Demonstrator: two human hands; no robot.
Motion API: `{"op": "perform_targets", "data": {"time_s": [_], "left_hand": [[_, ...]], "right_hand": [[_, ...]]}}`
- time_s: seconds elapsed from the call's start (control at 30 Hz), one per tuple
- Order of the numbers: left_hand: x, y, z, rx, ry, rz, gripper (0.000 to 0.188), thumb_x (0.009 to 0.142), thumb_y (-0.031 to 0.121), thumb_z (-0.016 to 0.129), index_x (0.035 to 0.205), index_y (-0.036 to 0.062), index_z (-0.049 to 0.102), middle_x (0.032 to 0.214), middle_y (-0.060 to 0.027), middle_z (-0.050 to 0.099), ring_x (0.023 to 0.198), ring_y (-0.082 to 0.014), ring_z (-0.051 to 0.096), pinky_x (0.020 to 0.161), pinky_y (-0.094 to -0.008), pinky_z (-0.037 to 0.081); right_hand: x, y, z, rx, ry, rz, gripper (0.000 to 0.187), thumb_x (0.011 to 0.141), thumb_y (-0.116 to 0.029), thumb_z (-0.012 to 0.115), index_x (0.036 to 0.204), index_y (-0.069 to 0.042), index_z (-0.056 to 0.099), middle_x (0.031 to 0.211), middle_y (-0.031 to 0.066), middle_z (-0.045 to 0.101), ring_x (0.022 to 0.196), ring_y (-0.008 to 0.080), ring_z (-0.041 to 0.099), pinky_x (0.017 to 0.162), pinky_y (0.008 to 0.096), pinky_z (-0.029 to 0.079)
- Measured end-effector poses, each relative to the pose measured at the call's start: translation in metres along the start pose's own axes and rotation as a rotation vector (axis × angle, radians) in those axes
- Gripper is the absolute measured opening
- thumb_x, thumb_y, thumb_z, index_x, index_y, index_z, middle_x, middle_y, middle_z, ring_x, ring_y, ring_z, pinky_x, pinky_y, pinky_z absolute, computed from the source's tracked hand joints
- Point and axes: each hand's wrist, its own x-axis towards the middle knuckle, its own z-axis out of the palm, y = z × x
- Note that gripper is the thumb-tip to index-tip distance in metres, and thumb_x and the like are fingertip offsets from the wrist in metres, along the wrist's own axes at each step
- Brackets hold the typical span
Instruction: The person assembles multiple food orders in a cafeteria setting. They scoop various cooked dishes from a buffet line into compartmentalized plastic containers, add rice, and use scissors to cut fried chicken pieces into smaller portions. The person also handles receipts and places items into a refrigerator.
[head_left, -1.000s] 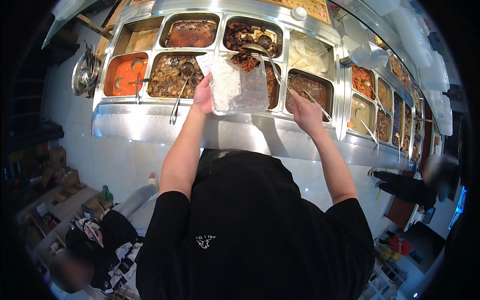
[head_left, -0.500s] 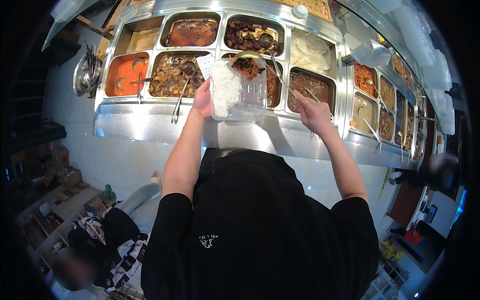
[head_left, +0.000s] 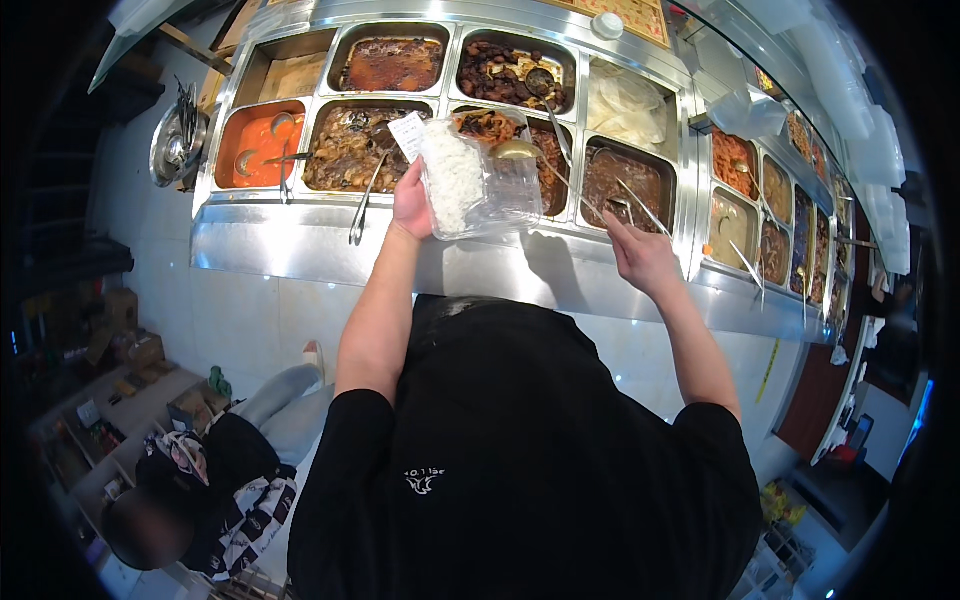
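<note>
My left hand (head_left: pixel 411 203) grips a clear plastic takeaway box (head_left: pixel 510 205) by its left side, above the counter's front edge. White rice (head_left: pixel 453 180) fills the left part of the box. Dark and orange shredded food (head_left: pixel 490 127) lies in its far right compartment; the near right part shows bare plastic. A white paper slip (head_left: pixel 406 132) sticks up at the box's far left corner. My right hand (head_left: pixel 645 256) is closed around the handle of a ladle (head_left: pixel 515 150). The ladle's bowl, back side up, hangs over the right side of the box.
A steel food counter (head_left: pixel 300 240) holds several pans: red soup (head_left: pixel 255 145), brown stew (head_left: pixel 350 140), dark meat (head_left: pixel 500 70) and brown sauce (head_left: pixel 630 185) with utensils. More dishes stand at the right. Another person (head_left: pixel 240 480) sits at the lower left.
The ladle's bowl has moved nearer to me, off the shredded food in the far right compartment. My right hand has shifted slightly right and nearer; the box stays in my left hand.
</note>
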Motion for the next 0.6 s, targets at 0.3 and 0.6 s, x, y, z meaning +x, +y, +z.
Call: {"op": "perform_targets", "data": {"time_s": [0.3, 0.6], "left_hand": [[0.002, -0.006, 0.006, -0.022, -0.048, -0.058, 0.064, 0.106, 0.047, 0.033, 0.149, 0.0011, 0.042, 0.148, -0.0185, 0.051, 0.134, -0.0372, 0.052, 0.115, -0.0506, 0.039], [0.001, -0.016, 0.004, 0.0, -0.013, -0.066, 0.064, 0.106, 0.047, 0.033, 0.151, 0.0013, 0.039, 0.151, -0.019, 0.048, 0.135, -0.0386, 0.05, 0.116, -0.053, 0.037]], "right_hand": [[0.004, -0.003, 0.014, 0.005, 0.081, 0.029, 0.042, 0.088, -0.009, 0.067, 0.13, -0.012, 0.065, 0.075, 0.005, 0.067, 0.057, 0.0242, 0.064, 0.047, 0.0368, 0.048], [0.025, -0.028, 0.029, 0.089, 0.048, 0.017, 0.037, 0.091, -0.012, 0.065, 0.128, -0.012, 0.065, 0.074, 0.0066, 0.067, 0.056, 0.0265, 0.064, 0.049, 0.0397, 0.049]]}}
